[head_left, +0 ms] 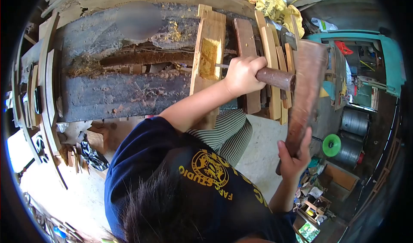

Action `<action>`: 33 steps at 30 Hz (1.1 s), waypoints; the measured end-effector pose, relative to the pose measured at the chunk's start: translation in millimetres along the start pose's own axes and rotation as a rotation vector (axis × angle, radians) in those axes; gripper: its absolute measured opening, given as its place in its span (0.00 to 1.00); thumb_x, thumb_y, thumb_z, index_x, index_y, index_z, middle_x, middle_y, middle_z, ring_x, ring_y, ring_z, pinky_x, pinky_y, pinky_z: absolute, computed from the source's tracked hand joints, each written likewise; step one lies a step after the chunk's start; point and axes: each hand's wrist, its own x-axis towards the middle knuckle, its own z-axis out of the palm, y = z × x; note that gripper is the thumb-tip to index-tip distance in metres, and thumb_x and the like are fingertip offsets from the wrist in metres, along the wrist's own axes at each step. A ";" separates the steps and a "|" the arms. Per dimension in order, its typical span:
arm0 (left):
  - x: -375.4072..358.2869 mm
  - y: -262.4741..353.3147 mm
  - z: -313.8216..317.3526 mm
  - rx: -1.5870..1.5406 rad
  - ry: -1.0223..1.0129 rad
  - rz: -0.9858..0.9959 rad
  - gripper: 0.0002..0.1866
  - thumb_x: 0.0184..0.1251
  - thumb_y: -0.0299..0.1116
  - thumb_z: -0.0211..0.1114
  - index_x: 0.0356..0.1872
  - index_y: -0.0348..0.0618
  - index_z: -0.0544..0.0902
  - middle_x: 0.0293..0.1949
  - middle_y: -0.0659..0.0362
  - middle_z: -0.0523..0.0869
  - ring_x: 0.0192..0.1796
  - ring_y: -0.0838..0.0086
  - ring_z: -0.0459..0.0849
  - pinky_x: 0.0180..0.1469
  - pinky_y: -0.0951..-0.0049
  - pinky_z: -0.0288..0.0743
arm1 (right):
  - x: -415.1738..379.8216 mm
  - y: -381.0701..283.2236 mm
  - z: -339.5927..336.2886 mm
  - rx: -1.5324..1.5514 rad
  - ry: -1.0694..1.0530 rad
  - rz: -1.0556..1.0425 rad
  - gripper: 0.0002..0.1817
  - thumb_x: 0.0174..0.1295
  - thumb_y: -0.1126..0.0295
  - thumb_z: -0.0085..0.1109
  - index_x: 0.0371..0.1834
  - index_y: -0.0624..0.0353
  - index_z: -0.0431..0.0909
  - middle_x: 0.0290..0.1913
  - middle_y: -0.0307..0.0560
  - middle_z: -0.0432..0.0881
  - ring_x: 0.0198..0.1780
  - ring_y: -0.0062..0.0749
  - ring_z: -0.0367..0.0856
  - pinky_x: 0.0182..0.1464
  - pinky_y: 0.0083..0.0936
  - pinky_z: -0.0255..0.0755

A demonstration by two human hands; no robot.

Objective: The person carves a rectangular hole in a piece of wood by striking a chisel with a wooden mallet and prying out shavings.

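My left hand (pixel 244 74) is closed around a chisel, whose brown wooden handle (pixel 275 78) points right. The thin chisel blade (pixel 222 66) reaches left to a rough recess (pixel 211 59) cut in a pale wooden board (pixel 211 26). My right hand (pixel 296 159) grips the lower end of a thick wooden mallet (pixel 306 84). The mallet's broad upper part stands close beside the butt of the chisel handle and overlaps it in this view. The board lies across a dark, worn workbench (pixel 129 94).
Several wooden strips (pixel 271 67) lie right of the board, beside a brown plank (pixel 246 39). More planks (pixel 47 92) lean at the bench's left end. A yellow sack (pixel 269 4) sits at the back. Metal drums (pixel 355 122) and a green round object (pixel 331 145) stand right.
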 end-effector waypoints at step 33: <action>-13.5 -48.0 28.6 -0.123 0.174 0.080 0.12 0.44 0.34 0.70 0.23 0.45 0.74 0.14 0.55 0.76 0.18 0.58 0.79 0.23 0.63 0.74 | 144.0 -71.2 87.6 -0.004 0.140 -0.496 0.39 0.51 0.67 0.70 0.67 0.68 0.64 0.54 0.62 0.78 0.50 0.51 0.81 0.54 0.39 0.70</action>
